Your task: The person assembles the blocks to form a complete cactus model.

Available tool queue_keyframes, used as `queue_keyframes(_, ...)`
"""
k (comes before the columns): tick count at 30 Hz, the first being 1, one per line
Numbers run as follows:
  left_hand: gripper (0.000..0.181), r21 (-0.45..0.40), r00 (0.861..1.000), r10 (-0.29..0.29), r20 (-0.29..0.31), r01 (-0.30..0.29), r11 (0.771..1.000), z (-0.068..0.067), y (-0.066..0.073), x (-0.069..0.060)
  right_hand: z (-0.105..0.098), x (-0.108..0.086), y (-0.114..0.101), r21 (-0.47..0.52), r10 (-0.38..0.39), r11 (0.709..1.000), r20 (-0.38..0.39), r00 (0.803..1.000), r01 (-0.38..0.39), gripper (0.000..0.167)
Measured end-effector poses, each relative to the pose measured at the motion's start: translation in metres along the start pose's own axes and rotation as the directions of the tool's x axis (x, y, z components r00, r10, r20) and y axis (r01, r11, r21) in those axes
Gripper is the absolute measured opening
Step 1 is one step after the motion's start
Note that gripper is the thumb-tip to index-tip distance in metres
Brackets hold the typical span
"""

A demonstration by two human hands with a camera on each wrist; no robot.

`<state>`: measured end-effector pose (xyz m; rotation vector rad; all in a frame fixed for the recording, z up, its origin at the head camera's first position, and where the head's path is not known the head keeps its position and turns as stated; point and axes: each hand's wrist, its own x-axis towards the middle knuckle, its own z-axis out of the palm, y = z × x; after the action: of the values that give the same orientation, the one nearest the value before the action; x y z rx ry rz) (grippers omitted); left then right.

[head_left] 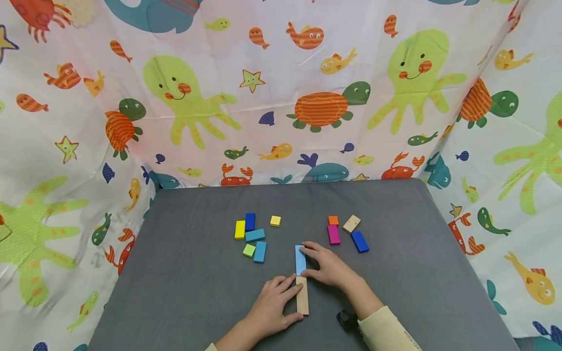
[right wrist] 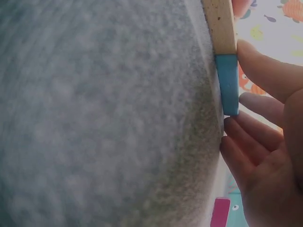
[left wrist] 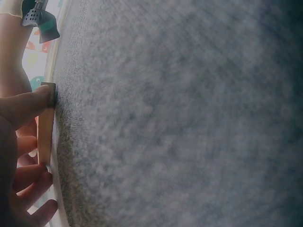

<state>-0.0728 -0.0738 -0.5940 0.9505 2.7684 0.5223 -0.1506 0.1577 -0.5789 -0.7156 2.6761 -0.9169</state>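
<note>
A light blue block and a plain wooden block lie end to end in a line on the grey cloth, their ends touching. My left hand grips the wooden block, thumb at its near end and fingers toward its far end. The right hand holds the light blue block between the thumb near the joint and the fingers by the far end. In the left wrist view the thumb presses the end of the wooden block. The right wrist view shows the blue block against the wooden one.
Left of the hands lies a loose group of yellow, blue, teal and green blocks, with a small yellow block nearby. To the right are orange, magenta, wooden and dark blue blocks. A patterned curtain surrounds the table.
</note>
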Motion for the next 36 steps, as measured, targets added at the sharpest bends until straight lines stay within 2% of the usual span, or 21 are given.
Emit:
queue_keyframes(12, 0.072, 0.009, 1.000, -0.014, 0.014, 0.014, 1.000, -0.0008, -0.0004, -0.0001, 0.0033, 0.0017, 0.0002, 0.011, 0.032, 0.999, -0.002, 0.999, -0.032, 0.066)
queue_keyframes(19, 0.072, 0.025, 1.000, -0.005, 0.001, 0.005, 1.000, -0.0002, -0.0009, -0.0012, 0.0047, 0.0020, -0.0008, 0.019, 0.042, 0.999, -0.008, 0.999, -0.042, 0.065)
queue_keyframes(30, 0.072, 0.014, 0.999, -0.027, 0.029, 0.027, 1.000, 0.0008, 0.0001, -0.0002, 0.0029, 0.0003, -0.0019, 0.031, 0.047, 0.998, 0.002, 0.999, -0.047, 0.066)
queue_keyframes(36, 0.071, -0.011, 1.000, 0.002, -0.012, -0.002, 1.000, 0.0003, 0.0002, -0.0019, -0.0007, 0.0003, -0.0014, 0.048, 0.021, 0.999, -0.024, 0.999, -0.020, 0.066)
